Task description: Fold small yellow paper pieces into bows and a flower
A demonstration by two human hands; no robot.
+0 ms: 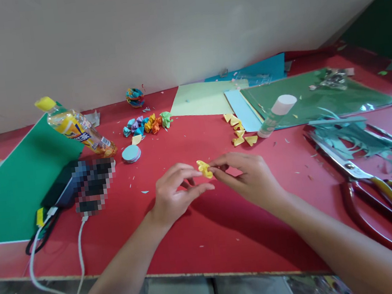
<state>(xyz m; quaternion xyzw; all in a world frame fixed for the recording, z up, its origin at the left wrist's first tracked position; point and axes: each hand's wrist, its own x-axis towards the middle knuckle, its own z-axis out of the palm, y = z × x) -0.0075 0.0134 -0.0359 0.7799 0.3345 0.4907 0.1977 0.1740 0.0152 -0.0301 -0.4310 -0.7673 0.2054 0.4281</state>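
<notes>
A small folded yellow paper piece is pinched between the thumb and fingers of my right hand, just above the red tabletop. My left hand is close by on the other side, thumb and fingers apart; its fingertips come near the piece's left edge, and I cannot tell if they touch it. Beyond my right hand lie several similar yellow folded pieces, beside an upright, tilted-looking glue stick with a white cap. Left of them sit a row of colourful folded paper pieces and a stack of light-blue paper discs.
At left stand a drink bottle and, before it, a black power bank and a pixelated device with white cables. Large red-handled scissors and teal paper scraps lie right. Paper sheets lie at the back.
</notes>
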